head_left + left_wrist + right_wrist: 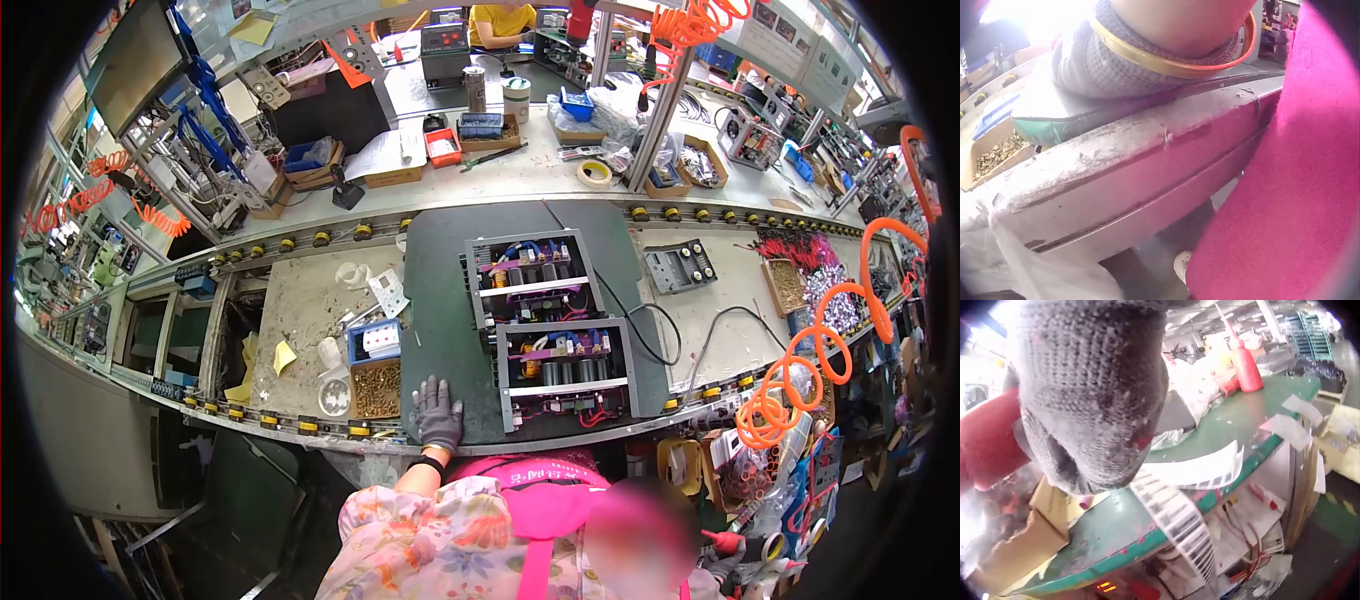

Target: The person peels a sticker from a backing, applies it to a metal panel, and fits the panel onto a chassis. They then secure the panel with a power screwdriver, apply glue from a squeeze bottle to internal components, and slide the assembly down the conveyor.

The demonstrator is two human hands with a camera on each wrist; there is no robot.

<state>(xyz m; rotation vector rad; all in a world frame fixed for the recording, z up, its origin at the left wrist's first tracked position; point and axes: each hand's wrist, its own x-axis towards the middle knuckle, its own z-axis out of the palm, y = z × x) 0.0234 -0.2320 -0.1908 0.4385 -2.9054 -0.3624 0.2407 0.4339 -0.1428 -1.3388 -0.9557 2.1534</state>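
Note:
My left hand (437, 412), in a grey glove, lies with straight fingers on the green board (450, 300) at its near left corner. To its right on the board stand two open metal chassis with circuit parts and wires, a near one (565, 372) and a far one (532, 277). The left wrist view shows only the glove cuff (1147, 59) and a yellow band; the fingers are hidden. Off to the right, my gloved right hand (1091, 400) curls round a red bottle (988, 440), whose pointed tip shows in the head view.
Beside the left hand are a box of small brass screws (376, 390) and a blue bin (375, 342). A grey bracket (680, 267) lies right of the board. Orange coiled hoses (770, 415) hang at right. Another red squeeze bottle (1247, 367) and label strips (1175, 519) are on a green side bench (1113, 528).

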